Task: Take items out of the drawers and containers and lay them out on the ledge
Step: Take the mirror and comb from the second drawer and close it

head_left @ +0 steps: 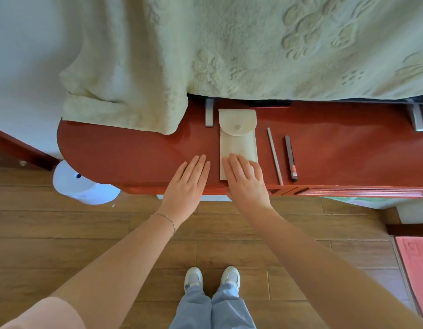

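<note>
head view: three things already lie on the glossy red-brown wooden ledge [134, 148]: a cream felt pouch with snap flap [237, 136], a thin grey stick [274, 155] and a dark slim pen [290, 157]. right hand [246, 179] lies flat on the pouch, left hand [189, 181] flat beside it, both grips spread, holding nothing. no drawers visible, so what remains is unclear.

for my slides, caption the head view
Both hands flat by a cream pouch on the red ledge.

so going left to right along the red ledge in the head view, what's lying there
cream towel corner → left hand → cream snap pouch under the right hand → thin grey stick → dark pen
</note>
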Tool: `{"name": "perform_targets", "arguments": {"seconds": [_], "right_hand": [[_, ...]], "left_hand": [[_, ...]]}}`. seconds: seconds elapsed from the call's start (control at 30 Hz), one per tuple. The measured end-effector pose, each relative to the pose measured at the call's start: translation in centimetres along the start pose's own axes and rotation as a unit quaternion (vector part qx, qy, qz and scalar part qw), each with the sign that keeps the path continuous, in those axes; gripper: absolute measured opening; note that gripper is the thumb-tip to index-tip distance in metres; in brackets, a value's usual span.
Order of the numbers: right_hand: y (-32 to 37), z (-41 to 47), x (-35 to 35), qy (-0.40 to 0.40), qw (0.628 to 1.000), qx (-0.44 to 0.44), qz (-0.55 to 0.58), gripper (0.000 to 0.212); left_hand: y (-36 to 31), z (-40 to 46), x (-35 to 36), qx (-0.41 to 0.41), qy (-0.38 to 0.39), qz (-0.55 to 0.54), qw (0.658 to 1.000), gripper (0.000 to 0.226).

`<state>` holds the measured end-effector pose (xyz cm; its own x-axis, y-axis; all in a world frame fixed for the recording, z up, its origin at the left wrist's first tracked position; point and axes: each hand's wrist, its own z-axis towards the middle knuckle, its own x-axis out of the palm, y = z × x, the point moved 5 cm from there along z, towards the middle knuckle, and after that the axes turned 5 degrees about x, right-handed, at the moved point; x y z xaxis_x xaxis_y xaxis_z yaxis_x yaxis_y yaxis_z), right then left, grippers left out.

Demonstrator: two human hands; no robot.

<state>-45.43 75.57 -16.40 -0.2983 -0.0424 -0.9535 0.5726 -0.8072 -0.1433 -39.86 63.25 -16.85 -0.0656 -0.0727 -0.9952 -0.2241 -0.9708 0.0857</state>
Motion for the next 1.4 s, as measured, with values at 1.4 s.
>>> {"name": "perform_targets", "arguments": {"seconds": [1.4], "right_hand": [[-37.8, -18.4, -5.0, 0.116, 0.985, 0.115, 0.052, 0.054]], "left_hand": [[-28.0, 11.8, -7.8, -0.015, 0.004, -0.048, 0.999, 0.055]]}}
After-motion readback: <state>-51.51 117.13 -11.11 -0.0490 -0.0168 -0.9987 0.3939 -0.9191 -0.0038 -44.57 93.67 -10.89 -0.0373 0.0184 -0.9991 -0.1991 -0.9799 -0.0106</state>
